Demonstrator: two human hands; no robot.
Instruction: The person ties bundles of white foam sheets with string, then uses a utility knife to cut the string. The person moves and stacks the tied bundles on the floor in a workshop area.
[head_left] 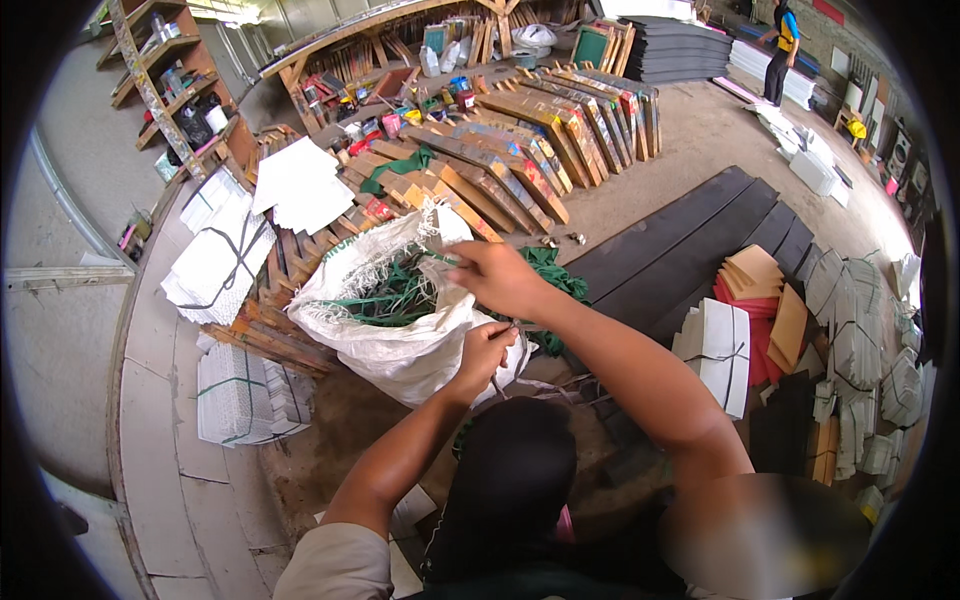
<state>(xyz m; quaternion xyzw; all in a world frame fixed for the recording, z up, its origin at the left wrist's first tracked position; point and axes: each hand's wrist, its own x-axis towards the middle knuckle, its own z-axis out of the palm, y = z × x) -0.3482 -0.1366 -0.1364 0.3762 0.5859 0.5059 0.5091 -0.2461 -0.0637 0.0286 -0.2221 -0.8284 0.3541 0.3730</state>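
A large white woven sack (390, 355) with a frayed mouth stands open in front of me, full of tangled green strips (385, 303). My right hand (495, 278) is over the sack's right rim, its fingers closed; a thin green strip seems to run to the fingertips. Just below it, against the sack's side, my left hand (487, 352) is closed in a pinch on a thin dark strip (497, 386), which hangs beneath the fingers. More green strips (548, 285) lie in a heap beside the sack, partly hidden by my right forearm.
Wooden-framed screens (575, 120) stand in rows beyond the sack. Tied white bundles (240, 395) lie left, another white stack (718, 345) right, near red and tan pieces (755, 300). Long dark sheets (680, 235) cover the floor. A person (782, 50) stands far right.
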